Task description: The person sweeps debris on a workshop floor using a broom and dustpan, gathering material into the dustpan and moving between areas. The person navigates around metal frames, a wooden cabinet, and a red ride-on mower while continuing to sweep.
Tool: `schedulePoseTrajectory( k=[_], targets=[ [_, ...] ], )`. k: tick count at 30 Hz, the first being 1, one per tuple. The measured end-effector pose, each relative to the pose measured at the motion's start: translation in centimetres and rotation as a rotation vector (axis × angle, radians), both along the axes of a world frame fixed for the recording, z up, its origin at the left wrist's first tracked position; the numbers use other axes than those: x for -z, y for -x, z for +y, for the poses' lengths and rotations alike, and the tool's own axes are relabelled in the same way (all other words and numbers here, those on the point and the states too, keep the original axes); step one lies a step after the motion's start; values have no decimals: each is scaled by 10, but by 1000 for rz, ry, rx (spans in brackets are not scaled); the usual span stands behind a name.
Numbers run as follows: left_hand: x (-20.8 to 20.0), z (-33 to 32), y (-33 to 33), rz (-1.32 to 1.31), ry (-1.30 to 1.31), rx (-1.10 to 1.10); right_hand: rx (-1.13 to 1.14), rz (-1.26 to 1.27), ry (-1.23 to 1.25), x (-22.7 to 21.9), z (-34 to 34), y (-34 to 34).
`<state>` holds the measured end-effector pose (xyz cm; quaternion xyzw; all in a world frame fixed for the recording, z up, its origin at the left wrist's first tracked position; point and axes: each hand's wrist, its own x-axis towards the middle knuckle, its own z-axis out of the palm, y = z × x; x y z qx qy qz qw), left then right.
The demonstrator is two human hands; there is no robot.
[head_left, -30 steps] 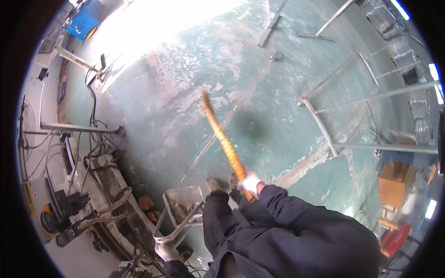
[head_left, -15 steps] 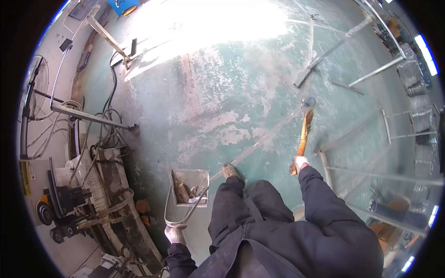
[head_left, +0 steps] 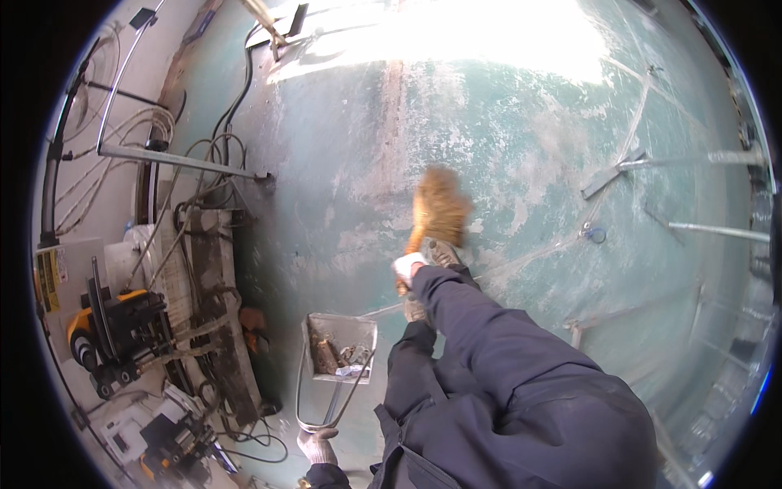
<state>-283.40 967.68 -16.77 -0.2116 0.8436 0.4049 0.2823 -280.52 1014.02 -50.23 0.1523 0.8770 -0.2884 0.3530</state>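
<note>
Over the worn green floor (head_left: 326, 253): a dustpan (head_left: 358, 326), likely stiff, best taken by its hoop (head_left: 318, 428); ahead and rightward, a straw broom (head_left: 444, 208), probably light and springy, best taken by its handle (head_left: 417, 236). The right hand's (head_left: 407, 266) grip encloses the handle; the left hand's (head_left: 316, 446), the hoop.

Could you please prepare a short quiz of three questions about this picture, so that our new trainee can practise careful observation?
1. True or false: the metal dustpan is empty.
2. On which side of the person's legs is it? A) right B) left C) between them
3. Fill in: the left hand holds the dustpan's handle, and the right hand grips a ____.

Key: 1. False; debris lies inside. 2. B. 3. broom.
</note>
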Motion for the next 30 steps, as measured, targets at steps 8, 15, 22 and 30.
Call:
schedulePoseTrajectory(
  k=[8, 15, 22, 30],
  targets=[
    [-11, 56, -11, 69, -33, -308, 1585, -2, 628, -145, 31, -29],
    [-3, 17, -55, 43, -4, -625, 1466, -386, 614, -18, 19, 107],
    [34, 29, -95, -17, -63, -844, 1343, -351, 914, -73, -43, 216],
    [140, 44, -150, 11, -43, -1070, 895, -436, 712, -142, -17, 232]
  ],
)
